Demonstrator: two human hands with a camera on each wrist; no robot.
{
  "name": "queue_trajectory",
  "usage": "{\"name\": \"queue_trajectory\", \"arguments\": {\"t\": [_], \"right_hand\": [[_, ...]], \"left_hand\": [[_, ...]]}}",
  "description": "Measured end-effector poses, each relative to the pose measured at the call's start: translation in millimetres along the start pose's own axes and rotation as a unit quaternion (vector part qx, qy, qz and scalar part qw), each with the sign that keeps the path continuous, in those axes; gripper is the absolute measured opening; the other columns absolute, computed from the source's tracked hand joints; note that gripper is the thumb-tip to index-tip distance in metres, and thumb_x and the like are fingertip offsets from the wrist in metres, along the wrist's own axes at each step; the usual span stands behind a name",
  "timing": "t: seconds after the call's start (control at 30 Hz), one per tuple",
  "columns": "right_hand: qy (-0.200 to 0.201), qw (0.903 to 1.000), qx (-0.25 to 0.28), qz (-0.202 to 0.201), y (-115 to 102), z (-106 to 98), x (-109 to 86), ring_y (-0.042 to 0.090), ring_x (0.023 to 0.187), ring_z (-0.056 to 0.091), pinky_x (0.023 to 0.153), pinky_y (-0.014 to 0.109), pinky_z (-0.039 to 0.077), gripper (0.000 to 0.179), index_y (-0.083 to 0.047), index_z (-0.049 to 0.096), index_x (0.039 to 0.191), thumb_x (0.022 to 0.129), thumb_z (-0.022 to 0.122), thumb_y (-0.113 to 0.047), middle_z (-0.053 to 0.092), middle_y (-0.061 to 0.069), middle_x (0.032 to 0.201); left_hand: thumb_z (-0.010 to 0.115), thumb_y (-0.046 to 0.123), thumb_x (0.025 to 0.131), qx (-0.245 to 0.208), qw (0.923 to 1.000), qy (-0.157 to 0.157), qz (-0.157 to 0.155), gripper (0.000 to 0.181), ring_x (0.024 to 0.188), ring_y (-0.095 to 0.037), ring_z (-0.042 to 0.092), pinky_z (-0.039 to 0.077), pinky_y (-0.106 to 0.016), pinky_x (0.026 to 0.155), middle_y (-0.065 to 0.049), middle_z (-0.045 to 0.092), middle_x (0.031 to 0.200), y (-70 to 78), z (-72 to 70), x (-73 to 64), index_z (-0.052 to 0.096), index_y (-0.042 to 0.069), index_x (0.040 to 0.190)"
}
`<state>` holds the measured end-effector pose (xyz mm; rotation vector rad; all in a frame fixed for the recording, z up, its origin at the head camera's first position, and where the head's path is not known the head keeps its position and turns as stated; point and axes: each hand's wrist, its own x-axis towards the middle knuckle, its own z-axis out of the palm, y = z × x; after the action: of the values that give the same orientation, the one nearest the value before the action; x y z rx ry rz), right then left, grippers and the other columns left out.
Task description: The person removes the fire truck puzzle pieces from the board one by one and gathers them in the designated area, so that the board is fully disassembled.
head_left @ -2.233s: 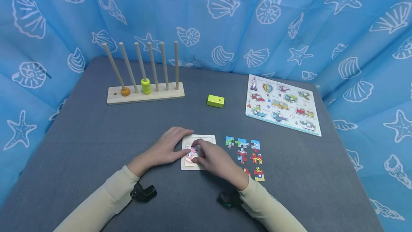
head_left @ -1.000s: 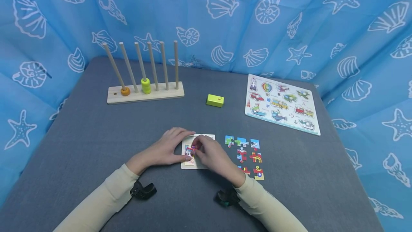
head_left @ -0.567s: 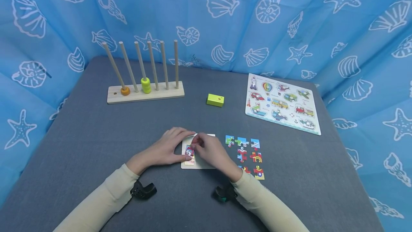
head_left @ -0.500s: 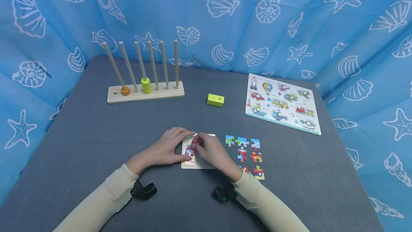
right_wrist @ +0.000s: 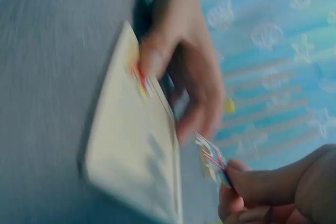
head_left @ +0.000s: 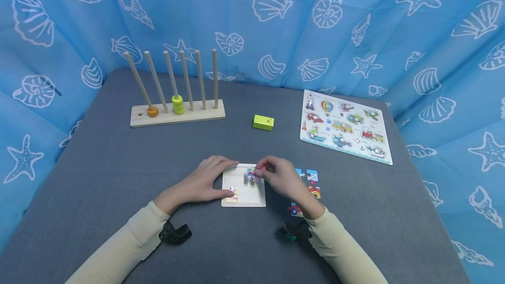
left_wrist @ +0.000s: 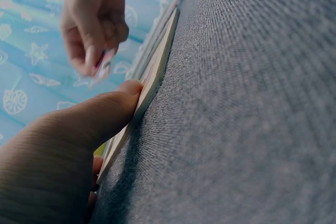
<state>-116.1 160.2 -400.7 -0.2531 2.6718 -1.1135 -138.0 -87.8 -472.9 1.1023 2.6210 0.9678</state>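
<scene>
My left hand [head_left: 204, 183] holds the left side of a square wooden puzzle board [head_left: 252, 197], thumb over its face and fingers at its far edge. Beside that thumb, a pale jigsaw piece [head_left: 232, 196] lies in the board's near-left corner. My right hand [head_left: 285, 179] pinches a colourful puzzle piece [head_left: 251, 176] between thumb and fingers, above the board's far-right part. The right wrist view shows this puzzle piece [right_wrist: 211, 157] tilted and apart from the board. Several loose jigsaw pieces [head_left: 314, 192] lie right of the board, some hidden by my right hand.
A wooden peg stand [head_left: 177, 118] with orange and lime beads stands at the back left. A lime block [head_left: 263, 122] sits mid-table. At the back right lies a vehicle puzzle board [head_left: 347, 126]. A blue shell-print curtain [head_left: 252, 21] hangs behind the table.
My right hand has lifted the puzzle piece off the board's left side and moved right with it. The left hand stays in place on the board.
</scene>
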Motion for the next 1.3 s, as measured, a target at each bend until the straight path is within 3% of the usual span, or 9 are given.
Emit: {"name": "queue_trajectory", "arguments": {"t": [0.27, 0.57, 0.8, 1.0, 1.13, 1.3], "right_hand": [[-0.011, 0.9989, -0.031, 0.032, 34, -33, -19.6, 0.013, 0.06, 0.046, 0.053, 0.027, 0.038, 0.01, -0.01, 0.064, 0.093, 0.089, 0.068, -0.018, 0.061, 0.002, 0.081], [-0.029, 0.9983, -0.023, 0.046, 59, -33, -30.6, 0.013, 0.06, 0.048, 0.054, 0.026, 0.04, 0.009, -0.009, 0.063, 0.091, 0.089, 0.068, -0.017, 0.06, 0.001, 0.075], [-0.019, 0.9987, -0.038, 0.028, 61, -32, -33.3, 0.011, 0.057, 0.046, 0.053, 0.026, 0.04, 0.009, -0.009, 0.063, 0.094, 0.091, 0.066, -0.017, 0.061, 0.002, 0.077], [0.001, 0.9934, -0.114, -0.005, 59, -35, -37.1, 0.011, 0.06, 0.045, 0.055, 0.026, 0.038, 0.014, -0.008, 0.066, 0.096, 0.086, 0.072, -0.016, 0.053, -0.002, 0.074], [-0.015, 0.9888, -0.148, -0.007, 58, -33, -39.9, 0.012, 0.065, 0.043, 0.058, 0.027, 0.036, 0.021, -0.007, 0.066, 0.1, 0.083, 0.075, -0.017, 0.049, -0.002, 0.075], [-0.018, 0.9882, -0.152, -0.004, 58, -28, -41.2, 0.013, 0.067, 0.043, 0.06, 0.028, 0.036, 0.02, -0.008, 0.064, 0.099, 0.084, 0.074, -0.016, 0.047, -0.001, 0.075]], "left_hand": [[0.067, 0.052, 0.084, -0.008, 1.0, -0.003, 0.001, 0.073, 0.128, -0.019, 0.04, 0.032, -0.047, 0.103, 0.0, 0.046, 0.137, -0.6, -0.6, -0.1, 0.04, 0.023, 0.145], [0.066, 0.053, 0.084, -0.009, 1.0, 0.001, 0.003, 0.073, 0.127, -0.019, 0.04, 0.033, -0.048, 0.103, 0.0, 0.046, 0.137, -1.6, 0.4, 0.1, 0.041, 0.023, 0.145], [0.067, 0.054, 0.083, -0.007, 1.0, 0.0, 0.0, 0.074, 0.128, -0.019, 0.04, 0.033, -0.048, 0.104, -0.001, 0.046, 0.137, -0.8, -0.3, -0.1, 0.04, 0.023, 0.145], [0.067, 0.055, 0.083, -0.002, 1.0, -0.004, -0.006, 0.075, 0.128, -0.02, 0.041, 0.033, -0.049, 0.103, -0.001, 0.047, 0.137, -0.4, -0.3, 0.6, 0.04, 0.024, 0.145], [0.067, 0.056, 0.082, -0.001, 1.0, -0.003, -0.008, 0.075, 0.127, -0.019, 0.041, 0.034, -0.048, 0.103, 0.0, 0.047, 0.136, -0.9, 0.6, 0.9, 0.04, 0.024, 0.145], [0.066, 0.056, 0.082, 0.002, 1.0, 0.0, -0.006, 0.075, 0.127, -0.019, 0.041, 0.034, -0.048, 0.102, 0.0, 0.047, 0.136, -1.7, 1.3, 0.3, 0.04, 0.024, 0.145]]}}
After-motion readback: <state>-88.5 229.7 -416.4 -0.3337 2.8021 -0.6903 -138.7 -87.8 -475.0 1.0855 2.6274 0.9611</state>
